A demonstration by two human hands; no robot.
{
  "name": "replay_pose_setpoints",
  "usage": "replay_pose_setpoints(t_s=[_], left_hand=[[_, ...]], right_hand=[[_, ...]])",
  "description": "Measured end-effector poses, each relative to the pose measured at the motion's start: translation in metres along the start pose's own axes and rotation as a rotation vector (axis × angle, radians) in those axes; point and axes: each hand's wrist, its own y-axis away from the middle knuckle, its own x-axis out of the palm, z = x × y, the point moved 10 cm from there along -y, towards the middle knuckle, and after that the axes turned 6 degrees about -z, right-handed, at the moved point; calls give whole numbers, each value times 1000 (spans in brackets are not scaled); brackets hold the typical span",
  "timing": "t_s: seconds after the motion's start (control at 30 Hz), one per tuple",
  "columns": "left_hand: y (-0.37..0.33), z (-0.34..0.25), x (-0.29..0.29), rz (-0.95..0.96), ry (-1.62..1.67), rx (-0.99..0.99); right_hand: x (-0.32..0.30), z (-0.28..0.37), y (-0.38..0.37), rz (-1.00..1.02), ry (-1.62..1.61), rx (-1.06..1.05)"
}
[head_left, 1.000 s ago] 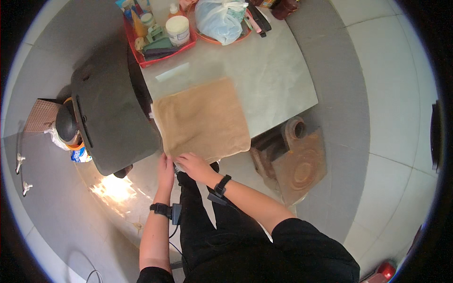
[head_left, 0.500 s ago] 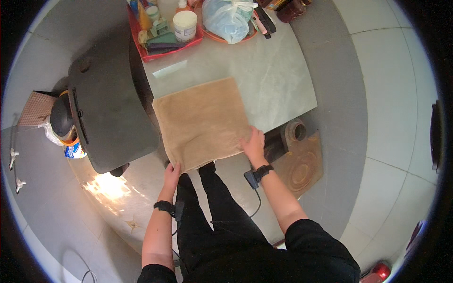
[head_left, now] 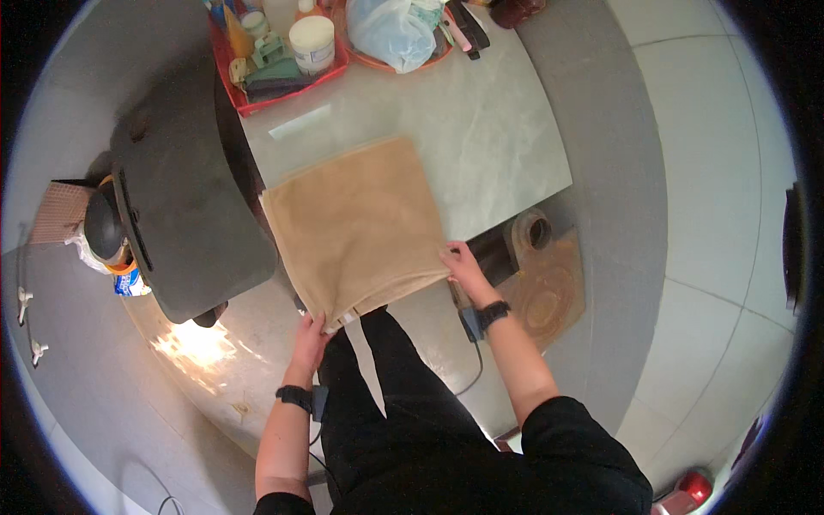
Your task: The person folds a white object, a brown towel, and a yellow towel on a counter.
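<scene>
A tan folded cloth (head_left: 356, 223) lies over the near part of the pale marbled table (head_left: 506, 154), its near edge overhanging toward my legs. My left hand (head_left: 310, 342) pinches the cloth's near left corner, thumb on top. At the near right corner, my right hand (head_left: 465, 266) grips the edge between thumb and fingers. Along the near edge the layers part slightly, and a small pale label-like patch (head_left: 348, 317) shows close to my left hand. Wrinkles run across the cloth near that edge.
On the table's far side stand a red tray (head_left: 283, 99) with a white tub (head_left: 312, 45) and several small items, and a basket holding a pale blue plastic bag (head_left: 390, 30). A dark grey chair (head_left: 189, 206) is at left. A brown stove-like plate (head_left: 545, 300) lies low at right.
Both hands have shifted slightly, and the cloth's near edge has drawn a little toward me. Its layers now gape along that edge, exposing the pale patch.
</scene>
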Motion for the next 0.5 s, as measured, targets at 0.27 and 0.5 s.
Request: replay_pose_setpoints(t_s=[0.27, 0.5], left_hand=[[7, 26, -9, 18, 136, -132], [34, 12, -15, -104, 1, -50]], right_hand=[[-4, -11, 9, 184, -68, -212], [-17, 33, 53, 168, 160, -594]])
